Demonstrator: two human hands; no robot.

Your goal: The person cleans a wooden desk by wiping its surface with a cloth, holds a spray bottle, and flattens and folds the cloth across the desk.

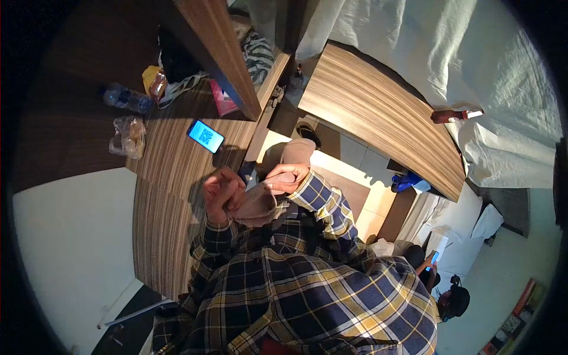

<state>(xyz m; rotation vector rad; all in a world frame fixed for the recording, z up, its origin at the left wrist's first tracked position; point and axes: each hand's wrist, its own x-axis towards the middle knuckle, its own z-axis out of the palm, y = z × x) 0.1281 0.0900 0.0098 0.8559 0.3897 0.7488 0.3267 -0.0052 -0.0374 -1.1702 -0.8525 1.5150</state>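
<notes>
Pinching a dusty-pink, matte fabric cap (255,204) between thumb and fingers, the right hand (288,177) holds it before a navy, white and yellow plaid shirt (284,278). The left hand (223,195), fingers curled, meets the cap's soft, rounded side; whether it grips there I cannot tell. On the streaked wood-grain desk (160,231) lies a slim rectangular phone (206,136), near a crinkled clear plastic bag (127,137).
</notes>
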